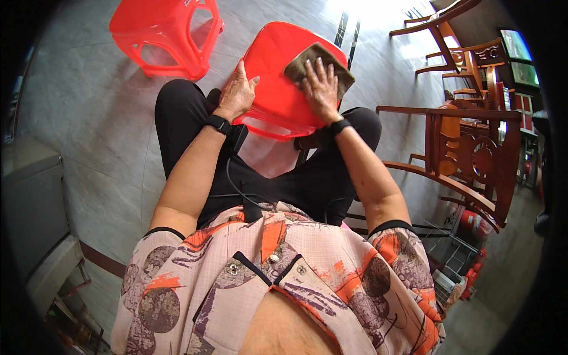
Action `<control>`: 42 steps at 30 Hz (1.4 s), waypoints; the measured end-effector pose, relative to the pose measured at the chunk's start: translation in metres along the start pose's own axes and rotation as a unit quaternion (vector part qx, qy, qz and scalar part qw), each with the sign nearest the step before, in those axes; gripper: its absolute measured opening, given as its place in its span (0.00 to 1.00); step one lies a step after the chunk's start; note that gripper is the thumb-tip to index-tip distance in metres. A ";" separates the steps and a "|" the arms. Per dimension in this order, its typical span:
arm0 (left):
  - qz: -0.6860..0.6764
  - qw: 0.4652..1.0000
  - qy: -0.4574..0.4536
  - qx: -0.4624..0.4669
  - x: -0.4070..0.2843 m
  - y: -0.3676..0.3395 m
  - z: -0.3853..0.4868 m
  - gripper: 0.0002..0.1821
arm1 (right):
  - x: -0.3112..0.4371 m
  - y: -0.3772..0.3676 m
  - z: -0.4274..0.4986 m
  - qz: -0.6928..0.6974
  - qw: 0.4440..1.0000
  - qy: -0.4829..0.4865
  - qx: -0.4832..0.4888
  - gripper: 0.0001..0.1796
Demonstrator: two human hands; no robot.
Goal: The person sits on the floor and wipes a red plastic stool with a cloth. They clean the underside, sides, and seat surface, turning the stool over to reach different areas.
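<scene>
Between my knees stands a red plastic stool (271, 51), its smooth seat facing up. My left hand (237, 94) grips the seat's left edge, with the thumb lying over the top; the fingers under the rim are hidden. A folded brown cloth (344, 75) lies on the right part of the seat, one corner reaching past its edge. Spread flat on this cloth, my right hand (320, 86) presses it against the plastic with its fingers apart.
A second red plastic stool (164, 33) stands on the grey tiled floor (106, 102) at upper left. Carved wooden chairs (461, 146) line the right side. At far left is a grey cabinet-like piece (35, 191). A black cable (233, 179) crosses my lap.
</scene>
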State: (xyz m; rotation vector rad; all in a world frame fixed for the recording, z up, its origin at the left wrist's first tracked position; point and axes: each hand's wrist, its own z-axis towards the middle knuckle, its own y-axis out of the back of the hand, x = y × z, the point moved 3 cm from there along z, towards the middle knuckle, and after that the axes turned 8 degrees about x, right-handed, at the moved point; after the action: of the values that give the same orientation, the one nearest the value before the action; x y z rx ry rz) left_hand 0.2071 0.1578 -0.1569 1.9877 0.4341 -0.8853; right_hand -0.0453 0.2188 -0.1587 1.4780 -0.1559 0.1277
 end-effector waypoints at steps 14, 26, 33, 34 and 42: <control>0.047 0.994 -0.086 -0.046 0.010 -0.003 0.002 0.42 | 0.037 0.002 0.006 0.015 1.000 -0.019 0.019 0.31; -0.008 0.946 -0.317 -0.060 -0.119 0.080 -0.070 0.20 | -0.004 -0.007 0.077 0.027 0.996 -0.057 0.056 0.34; -0.255 0.695 -0.671 0.042 -0.268 0.150 -0.225 0.21 | 0.016 -0.004 0.037 0.031 0.995 -0.007 0.097 0.34; -0.263 0.701 -0.659 0.073 -0.277 0.152 -0.234 0.20 | 0.022 -0.002 0.028 0.029 0.995 0.009 0.095 0.32; -0.149 0.743 -0.652 0.000 -0.267 0.180 -0.272 0.14 | 0.025 0.027 -0.013 0.157 0.979 0.071 -0.105 0.31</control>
State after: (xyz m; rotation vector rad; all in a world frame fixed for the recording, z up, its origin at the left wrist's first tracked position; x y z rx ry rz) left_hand 0.2459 0.2987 0.2383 0.8553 -0.1037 -2.1707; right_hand -0.0256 0.2343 -0.1294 1.2214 -0.2777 0.4596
